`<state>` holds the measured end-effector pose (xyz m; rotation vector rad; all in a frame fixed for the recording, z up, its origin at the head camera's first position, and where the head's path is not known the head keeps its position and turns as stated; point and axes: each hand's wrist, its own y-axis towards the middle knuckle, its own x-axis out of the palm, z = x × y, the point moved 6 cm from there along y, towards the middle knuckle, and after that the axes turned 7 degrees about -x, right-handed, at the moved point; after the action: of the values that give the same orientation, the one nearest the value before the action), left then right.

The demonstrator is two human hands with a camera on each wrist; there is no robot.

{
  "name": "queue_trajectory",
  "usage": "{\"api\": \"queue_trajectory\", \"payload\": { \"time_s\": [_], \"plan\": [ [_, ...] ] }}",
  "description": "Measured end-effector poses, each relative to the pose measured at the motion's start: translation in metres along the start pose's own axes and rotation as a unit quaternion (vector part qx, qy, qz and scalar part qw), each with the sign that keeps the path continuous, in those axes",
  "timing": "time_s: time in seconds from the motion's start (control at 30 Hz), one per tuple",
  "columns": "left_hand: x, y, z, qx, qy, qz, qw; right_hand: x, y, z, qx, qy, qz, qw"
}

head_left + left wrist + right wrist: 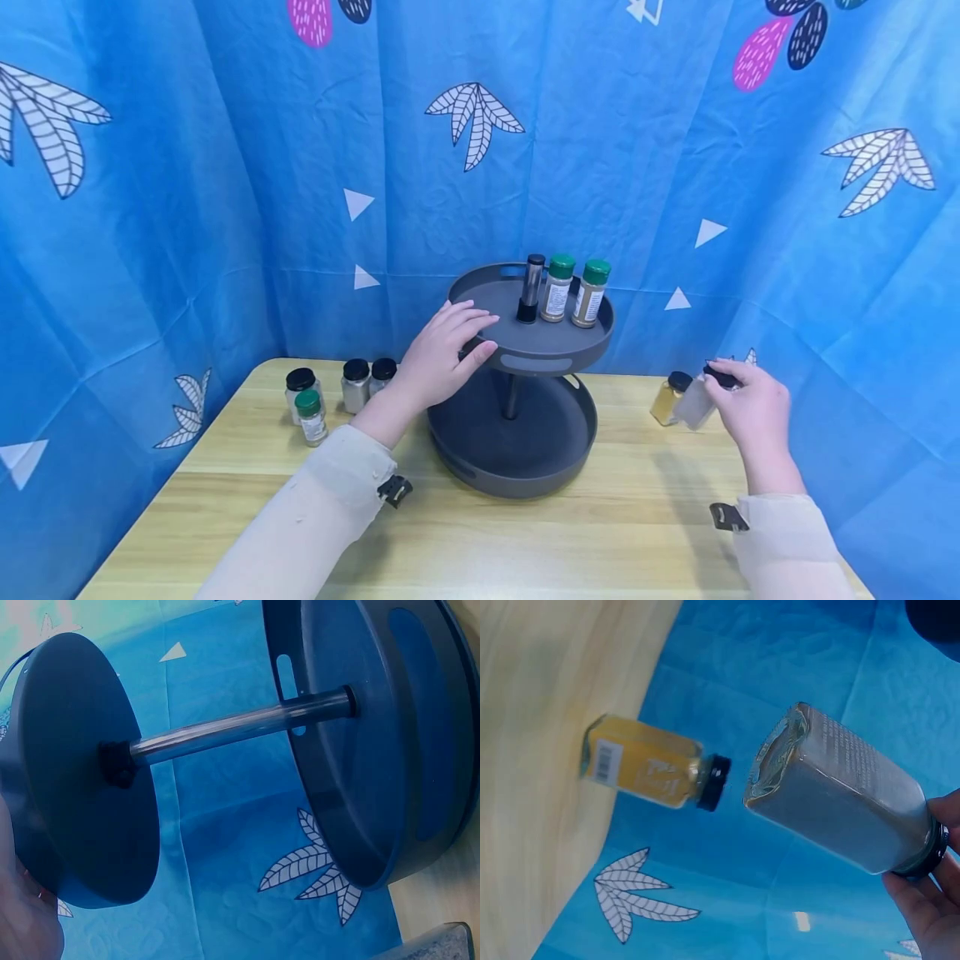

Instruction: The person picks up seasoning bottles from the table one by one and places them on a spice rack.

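Observation:
My right hand [756,408] pinches the black cap of a square glass spice jar [840,791] filled with grey-brown powder. The jar is tilted and lifted off the table. Beside it on the table stands a spice jar of yellow powder [665,402] with a black cap. My left hand [447,352] rests with extended fingers on the left rim of the upper tier of a dark grey two-tier turntable [536,363]. On that tier stand two green-capped spice jars [557,292] and a slim black-capped bottle [530,290]. The lower tier [517,487] holds nothing visible.
At the left of the wooden table [480,550] stand a green-capped jar [311,419] and a few black-capped jars [356,387], one partly behind my left forearm. A blue patterned curtain [465,200] hangs behind and along both sides of the table.

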<state>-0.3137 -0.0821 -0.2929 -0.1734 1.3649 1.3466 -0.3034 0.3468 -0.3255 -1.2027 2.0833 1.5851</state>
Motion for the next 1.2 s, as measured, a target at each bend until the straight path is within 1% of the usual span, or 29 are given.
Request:
{"api": "queue_trajectory", "payload": {
  "time_s": [0.23,0.33,0.53,0.87,1.07,1.2],
  "plan": [
    [0.0,0.002,0.001,0.004,0.001,0.0,1.0,-0.009,0.004,-0.011,0.003,0.007,0.032,0.9995],
    [0.0,0.003,0.001,0.007,0.001,0.0,1.0,-0.011,0.005,-0.016,0.002,0.007,0.032,0.9995],
    [0.0,0.004,0.0,0.009,0.001,0.002,1.0,-0.01,0.011,-0.026,-0.013,0.007,0.013,0.9998],
    [0.002,0.004,-0.003,0.005,0.002,0.004,1.0,-0.013,0.02,-0.045,-0.041,0.009,0.049,0.9979],
    [0.002,0.004,-0.005,0.003,0.004,0.004,1.0,-0.017,0.024,-0.061,-0.055,0.018,0.052,0.997],
    [0.003,0.004,-0.007,0.002,0.004,0.002,1.0,-0.019,0.026,-0.068,-0.062,0.029,0.062,0.9958]
  ]
}}
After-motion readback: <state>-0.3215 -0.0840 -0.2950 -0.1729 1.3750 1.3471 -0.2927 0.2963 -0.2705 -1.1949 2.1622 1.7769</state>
